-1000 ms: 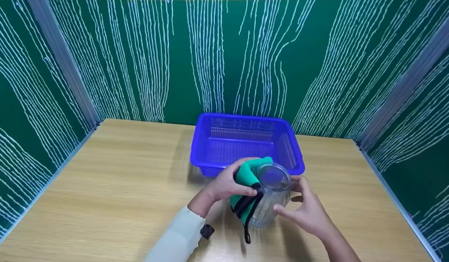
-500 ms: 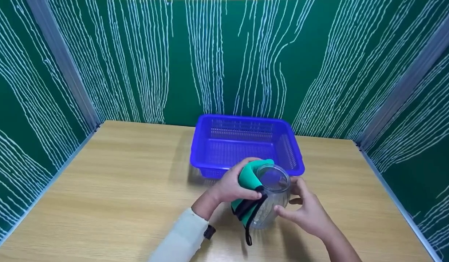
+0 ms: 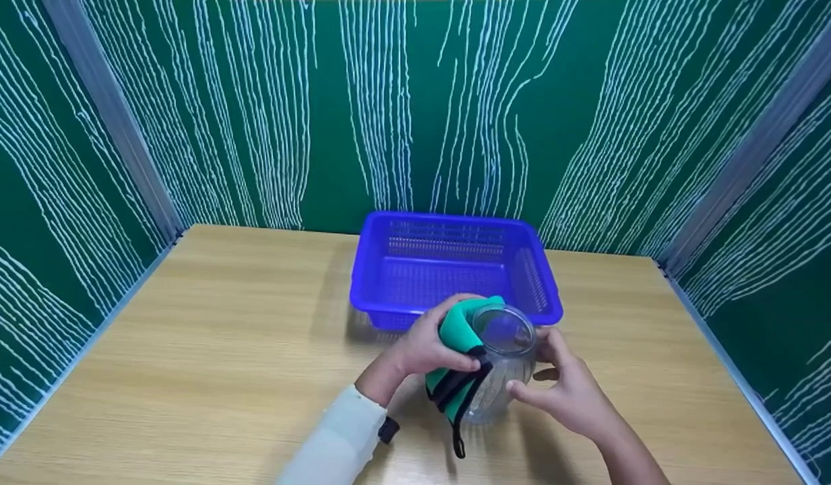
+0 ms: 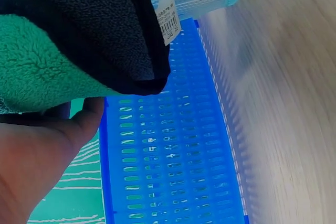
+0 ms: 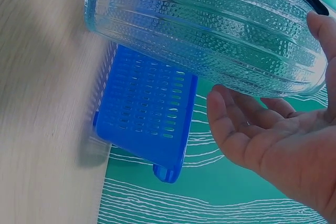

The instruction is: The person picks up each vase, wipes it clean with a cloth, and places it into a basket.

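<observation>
One blurred barcode label (image 4: pixel 168 20) beside green cloth (image 4: pixel 37 64).

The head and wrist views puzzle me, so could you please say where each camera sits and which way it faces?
Head: on the head, facing forward and down at the table and blue basket; the left hand, right hand and forearms show.
Left wrist: on that wrist, facing the green cloth with the basket beyond; part of the left hand shows.
Right wrist: on that wrist, facing the clear jar; the right hand shows, perhaps a bit of the left.
Both wrist views share the jar and basket.
</observation>
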Motion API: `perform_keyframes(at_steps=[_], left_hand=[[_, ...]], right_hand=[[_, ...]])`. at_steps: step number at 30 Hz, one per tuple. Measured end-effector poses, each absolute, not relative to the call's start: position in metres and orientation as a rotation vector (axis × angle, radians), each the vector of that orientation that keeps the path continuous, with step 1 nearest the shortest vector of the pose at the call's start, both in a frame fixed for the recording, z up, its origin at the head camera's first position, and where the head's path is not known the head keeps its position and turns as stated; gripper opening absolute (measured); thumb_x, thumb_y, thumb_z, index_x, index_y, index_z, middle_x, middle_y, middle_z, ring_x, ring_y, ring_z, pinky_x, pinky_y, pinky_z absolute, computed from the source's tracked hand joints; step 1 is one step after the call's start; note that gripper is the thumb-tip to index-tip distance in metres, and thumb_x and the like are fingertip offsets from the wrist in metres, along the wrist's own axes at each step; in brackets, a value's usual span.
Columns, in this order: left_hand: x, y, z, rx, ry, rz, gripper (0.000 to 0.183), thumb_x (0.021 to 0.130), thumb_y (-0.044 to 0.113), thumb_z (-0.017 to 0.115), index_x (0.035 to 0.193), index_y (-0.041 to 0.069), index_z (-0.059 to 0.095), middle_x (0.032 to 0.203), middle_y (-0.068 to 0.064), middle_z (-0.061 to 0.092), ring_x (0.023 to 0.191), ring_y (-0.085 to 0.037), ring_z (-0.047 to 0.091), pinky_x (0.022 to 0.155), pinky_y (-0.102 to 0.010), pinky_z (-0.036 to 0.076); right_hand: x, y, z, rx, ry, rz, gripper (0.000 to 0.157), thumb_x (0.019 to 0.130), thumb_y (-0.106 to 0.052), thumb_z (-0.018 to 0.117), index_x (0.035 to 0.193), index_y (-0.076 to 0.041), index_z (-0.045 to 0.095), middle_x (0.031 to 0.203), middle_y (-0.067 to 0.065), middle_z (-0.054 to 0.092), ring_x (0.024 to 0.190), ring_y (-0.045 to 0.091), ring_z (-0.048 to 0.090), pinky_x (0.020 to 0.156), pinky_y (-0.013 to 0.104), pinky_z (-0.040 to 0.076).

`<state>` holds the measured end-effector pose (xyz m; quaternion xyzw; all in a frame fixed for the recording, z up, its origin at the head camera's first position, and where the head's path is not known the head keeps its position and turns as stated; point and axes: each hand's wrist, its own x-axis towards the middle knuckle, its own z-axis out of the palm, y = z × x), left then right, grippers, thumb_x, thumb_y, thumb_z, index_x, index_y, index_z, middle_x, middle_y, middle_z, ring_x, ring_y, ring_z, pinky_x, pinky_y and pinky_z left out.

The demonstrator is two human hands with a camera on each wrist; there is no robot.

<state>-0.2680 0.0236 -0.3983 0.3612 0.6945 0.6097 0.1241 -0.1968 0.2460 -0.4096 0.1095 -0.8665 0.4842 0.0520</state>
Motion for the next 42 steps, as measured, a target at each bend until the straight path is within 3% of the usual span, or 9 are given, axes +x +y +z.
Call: perform_keyframes(at_steps=[5, 16, 22, 26, 33, 42], left_hand=[[-0.267, 0.023, -0.399, 1.022, 2.049, 1.774, 0.075, 0.062, 0.014, 0.076, 0.127, 0.025, 0.04, 0.12, -0.004, 0.051, 0.104, -0.015, 0.049, 0.088, -0.037, 0.037], [-0.272, 0.022, -0.415, 0.988, 2.088, 1.728, 0.081, 0.058, 0.014, 0.078, 0.127, 0.032, 0.038, 0.119, -0.002, 0.052, 0.101, -0.009, 0.049, 0.088, -0.035, 0.038], [-0.285, 0.026, -0.439, 1.044, 2.169, 1.654, 0.091, 0.053, 0.019, 0.082, 0.126, 0.04, 0.032, 0.117, 0.01, 0.05, 0.102, -0.008, 0.048, 0.088, -0.031, 0.038], [-0.286, 0.025, -0.445, 1.094, 2.202, 1.632, 0.096, 0.051, 0.02, 0.083, 0.128, 0.038, 0.029, 0.117, 0.012, 0.05, 0.102, -0.008, 0.048, 0.088, -0.028, 0.038], [-0.269, 0.018, -0.422, 1.068, 2.221, 1.572, 0.092, 0.053, 0.013, 0.08, 0.13, 0.028, 0.031, 0.116, 0.007, 0.05, 0.103, -0.009, 0.047, 0.088, -0.03, 0.037], [-0.277, 0.017, -0.441, 0.984, 2.204, 1.529, 0.094, 0.049, 0.016, 0.084, 0.126, 0.035, 0.034, 0.114, 0.01, 0.049, 0.103, -0.01, 0.045, 0.089, -0.031, 0.036]], right_hand=[[-0.197, 0.246, -0.41, 0.321, -2.63, 1.495, 0.065, 0.064, -0.024, 0.077, 0.116, -0.016, 0.041, 0.103, -0.002, 0.059, 0.095, 0.02, 0.054, 0.073, 0.033, 0.047], [-0.198, 0.246, -0.411, 0.297, -2.617, 1.505, 0.063, 0.062, -0.021, 0.078, 0.114, -0.016, 0.042, 0.1, -0.001, 0.06, 0.091, 0.016, 0.055, 0.071, 0.03, 0.048], [-0.198, 0.247, -0.412, 0.278, -2.631, 1.502, 0.063, 0.063, -0.023, 0.078, 0.114, -0.017, 0.041, 0.103, -0.001, 0.059, 0.091, 0.014, 0.055, 0.074, 0.033, 0.048], [-0.198, 0.247, -0.412, 0.274, -2.633, 1.505, 0.063, 0.063, -0.023, 0.078, 0.114, -0.017, 0.041, 0.104, -0.001, 0.059, 0.091, 0.015, 0.055, 0.075, 0.035, 0.047], [-0.199, 0.246, -0.413, 0.272, -2.628, 1.497, 0.063, 0.062, -0.023, 0.078, 0.114, -0.02, 0.042, 0.104, -0.001, 0.06, 0.09, 0.015, 0.055, 0.074, 0.035, 0.047], [-0.199, 0.246, -0.412, 0.278, -2.627, 1.507, 0.062, 0.062, -0.023, 0.079, 0.112, -0.021, 0.042, 0.104, -0.002, 0.06, 0.09, 0.015, 0.055, 0.075, 0.033, 0.047]])
